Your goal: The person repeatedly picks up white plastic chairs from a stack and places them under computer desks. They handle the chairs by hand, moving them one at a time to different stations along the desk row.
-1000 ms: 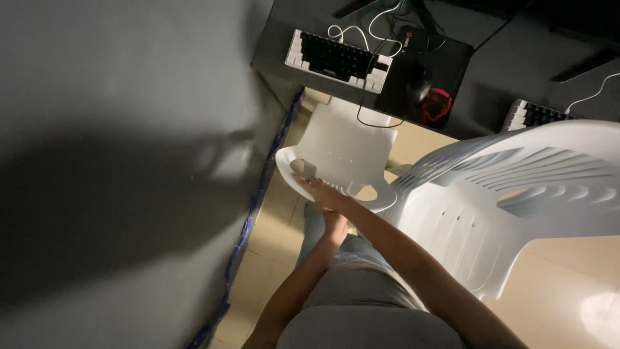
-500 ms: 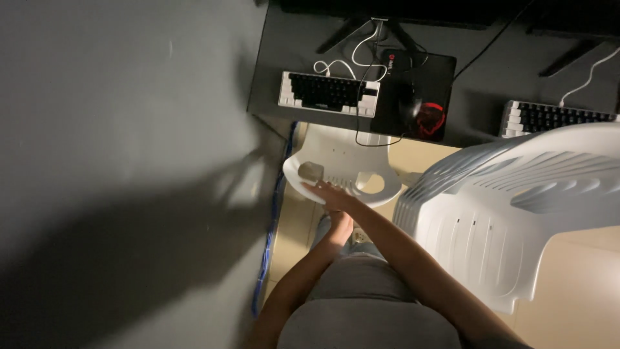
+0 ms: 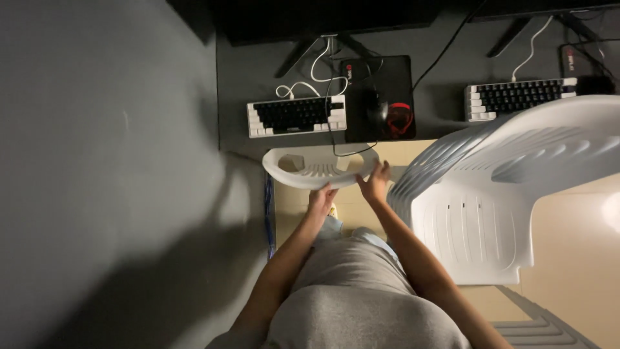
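Note:
A white plastic chair [image 3: 303, 169] stands in front of me, its seat tucked under a dark desk [image 3: 258, 77]. Only its curved back rim shows. My left hand [image 3: 321, 198] grips the near edge of that rim at the middle. My right hand [image 3: 375, 183] holds the rim's right end, fingers over the top. On the desk just beyond the chair lie a black and white keyboard [image 3: 296, 116] and a black mouse [image 3: 376, 114] on a dark mat.
A stack of white plastic chairs [image 3: 478, 213] stands close on my right. A grey wall [image 3: 110, 194] fills the left, with a blue cable [image 3: 268, 213] along its foot. A second keyboard [image 3: 516, 97] lies further right on the desk. Monitor stands and cables sit behind.
The chair has gone forward under the desk. My left hand has come up to the back rim beside my right hand. The view has shifted toward the desk.

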